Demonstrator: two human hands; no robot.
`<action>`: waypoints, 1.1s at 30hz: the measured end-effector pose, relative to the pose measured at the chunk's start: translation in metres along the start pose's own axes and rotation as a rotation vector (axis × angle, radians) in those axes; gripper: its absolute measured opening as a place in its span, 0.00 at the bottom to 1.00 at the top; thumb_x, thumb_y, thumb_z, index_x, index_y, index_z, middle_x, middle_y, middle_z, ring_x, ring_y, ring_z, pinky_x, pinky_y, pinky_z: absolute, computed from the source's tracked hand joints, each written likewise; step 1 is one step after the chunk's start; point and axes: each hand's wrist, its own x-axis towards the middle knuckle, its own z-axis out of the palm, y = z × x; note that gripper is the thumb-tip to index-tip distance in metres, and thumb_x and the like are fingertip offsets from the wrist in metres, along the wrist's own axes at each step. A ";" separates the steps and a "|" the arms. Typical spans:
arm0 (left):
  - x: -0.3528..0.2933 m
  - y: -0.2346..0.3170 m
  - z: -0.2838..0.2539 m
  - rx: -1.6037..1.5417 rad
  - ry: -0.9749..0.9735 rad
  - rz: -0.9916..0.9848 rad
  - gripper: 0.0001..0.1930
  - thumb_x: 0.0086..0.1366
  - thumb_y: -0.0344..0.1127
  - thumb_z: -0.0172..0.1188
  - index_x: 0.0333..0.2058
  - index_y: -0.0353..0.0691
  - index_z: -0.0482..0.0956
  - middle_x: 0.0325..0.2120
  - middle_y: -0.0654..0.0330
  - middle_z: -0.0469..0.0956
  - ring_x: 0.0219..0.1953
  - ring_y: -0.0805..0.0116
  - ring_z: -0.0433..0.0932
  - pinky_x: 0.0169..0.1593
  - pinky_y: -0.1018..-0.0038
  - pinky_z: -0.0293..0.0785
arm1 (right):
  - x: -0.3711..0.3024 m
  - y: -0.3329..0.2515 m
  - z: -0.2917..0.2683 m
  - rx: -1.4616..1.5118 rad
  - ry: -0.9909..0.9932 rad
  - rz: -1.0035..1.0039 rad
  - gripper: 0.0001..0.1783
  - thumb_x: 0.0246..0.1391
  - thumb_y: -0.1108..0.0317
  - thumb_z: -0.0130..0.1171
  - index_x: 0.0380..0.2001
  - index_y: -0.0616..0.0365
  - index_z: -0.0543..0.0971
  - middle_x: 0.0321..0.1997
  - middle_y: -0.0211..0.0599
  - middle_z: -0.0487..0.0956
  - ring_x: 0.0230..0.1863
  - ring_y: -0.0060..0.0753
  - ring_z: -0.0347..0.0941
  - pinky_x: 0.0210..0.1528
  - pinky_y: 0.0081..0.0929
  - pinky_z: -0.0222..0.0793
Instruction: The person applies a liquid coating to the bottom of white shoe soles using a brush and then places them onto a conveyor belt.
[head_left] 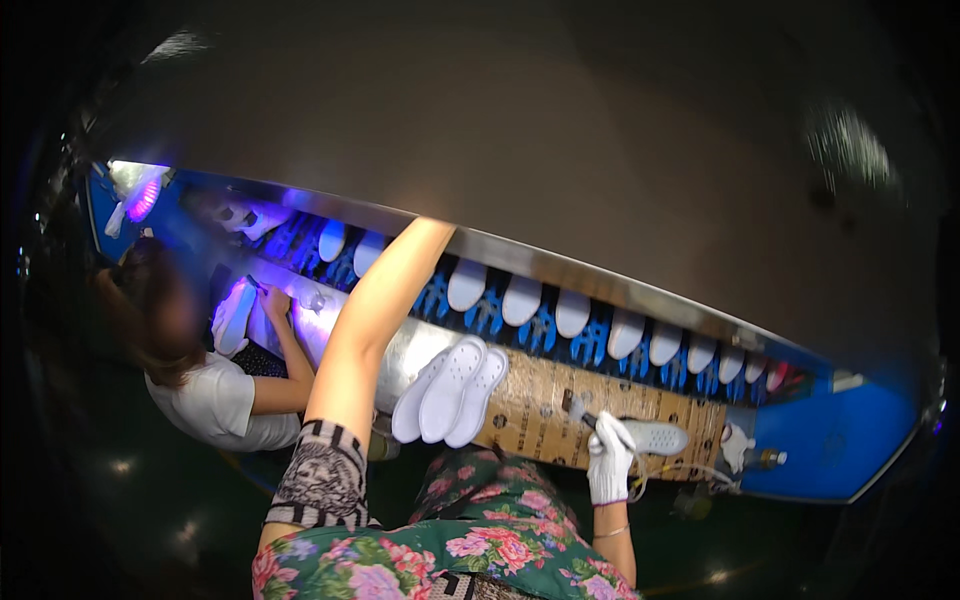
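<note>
My left forearm reaches in under the edge of a large dark metal hood (560, 110), and the hood hides my left hand. In a white knit glove, my right hand (611, 452) is closed around a brush (580, 408) with a dark head, above the brown cardboard on the bench. A pale shoe sole (660, 438) with small holes lies just right of the gloved hand. Between my arms, several pale soles (450, 392) lie overlapping on the bench.
Under the hood edge runs a row of pale soles (522, 300) on blue holders (537, 330). At the left a co-worker (215, 400) handles a sole (234, 315) under violet light. A white cloth-like item (737, 447) and thin tubing (690, 468) lie at the bench's right end.
</note>
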 end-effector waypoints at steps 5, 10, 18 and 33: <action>-0.029 0.011 -0.087 0.515 0.232 0.107 0.17 0.65 0.37 0.54 0.46 0.30 0.68 0.48 0.47 0.69 0.49 0.60 0.73 0.51 0.64 0.74 | -0.003 0.001 0.009 0.064 0.029 -0.016 0.10 0.53 0.76 0.61 0.39 0.65 0.78 0.26 0.27 0.74 0.19 0.14 0.66 0.18 0.11 0.58; -0.035 0.012 -0.107 0.531 0.233 0.050 0.15 0.63 0.34 0.57 0.44 0.32 0.69 0.46 0.50 0.69 0.47 0.63 0.73 0.50 0.66 0.73 | 0.008 0.024 -0.007 0.047 0.081 -0.051 0.12 0.51 0.76 0.61 0.41 0.67 0.78 0.26 0.33 0.79 0.18 0.20 0.69 0.17 0.13 0.58; 0.024 -0.017 -0.079 0.378 0.030 0.054 0.13 0.59 0.28 0.61 0.41 0.34 0.70 0.43 0.55 0.68 0.45 0.67 0.72 0.48 0.69 0.73 | 0.003 0.006 0.030 0.028 0.063 -0.037 0.13 0.50 0.77 0.62 0.41 0.68 0.78 0.28 0.31 0.76 0.19 0.18 0.68 0.18 0.14 0.59; -0.207 0.023 -0.108 0.112 0.381 -0.099 0.14 0.69 0.38 0.48 0.44 0.34 0.75 0.34 0.58 0.79 0.34 0.69 0.79 0.41 0.73 0.77 | -0.037 -0.076 0.053 0.220 -0.438 0.032 0.12 0.51 0.77 0.60 0.40 0.68 0.76 0.34 0.43 0.78 0.23 0.25 0.72 0.24 0.16 0.68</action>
